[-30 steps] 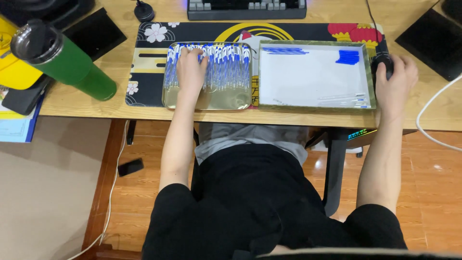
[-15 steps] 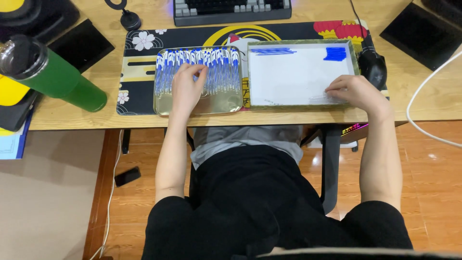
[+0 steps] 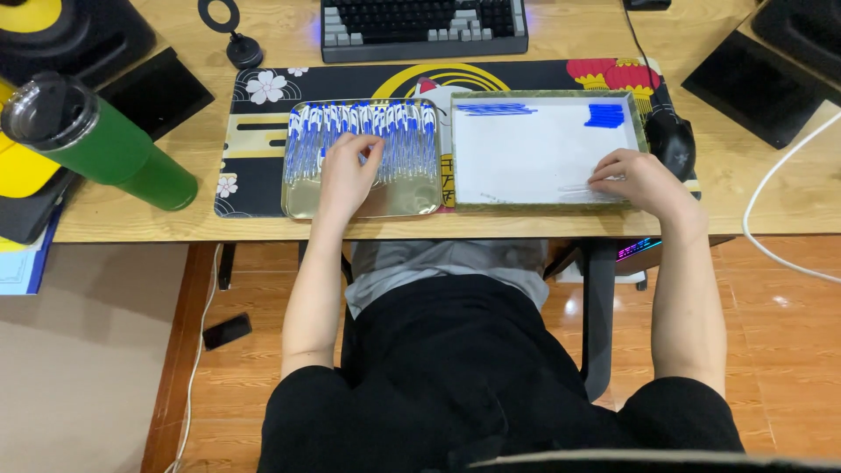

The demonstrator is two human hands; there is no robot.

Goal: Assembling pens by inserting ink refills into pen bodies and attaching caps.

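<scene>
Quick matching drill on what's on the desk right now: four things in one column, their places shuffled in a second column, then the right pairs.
Things:
1. left hand
2. right hand
3. green tumbler
4. keyboard

Places:
A. far-left side of the desk
B. on the pens in the metal tray
C. back edge of the desk, behind both trays
D. on the white sheet at its near right corner

Pairs: 1-B, 2-D, 3-A, 4-C
</scene>
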